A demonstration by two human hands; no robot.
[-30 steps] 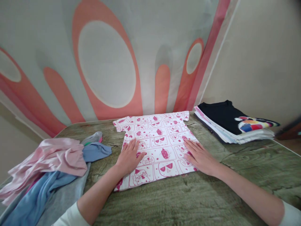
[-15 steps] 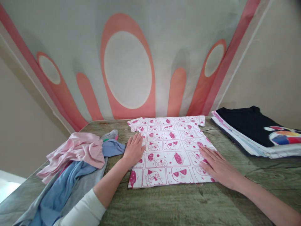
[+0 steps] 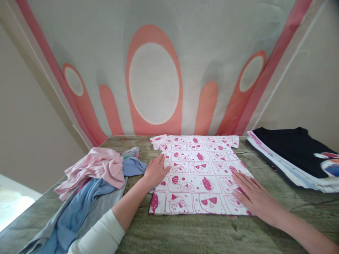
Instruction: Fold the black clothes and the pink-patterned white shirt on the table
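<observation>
A white T-shirt with a magenta cartoon print (image 3: 196,180) is spread flat on the wooden table, its sleeves at the far end and its hem toward me. My left hand (image 3: 156,171) rests with its fingers stretched out on the shirt's left side edge. On the right side edge, near the hem, my right hand (image 3: 254,197) lies flat with the fingers extended. Neither hand grips the fabric. Parts of both side edges are covered by the hands.
A loose heap of clothes, with a pink garment (image 3: 95,167) and a blue garment (image 3: 82,204), lies at the left. To the right is a stack of folded clothes topped by a black T-shirt (image 3: 291,148). A printed backdrop (image 3: 153,81) rises behind the wooden table (image 3: 190,234).
The camera view has shifted, so everything sits further right and slightly lower. Both hands keep almost the same places on the shirt, which still lies flat.
</observation>
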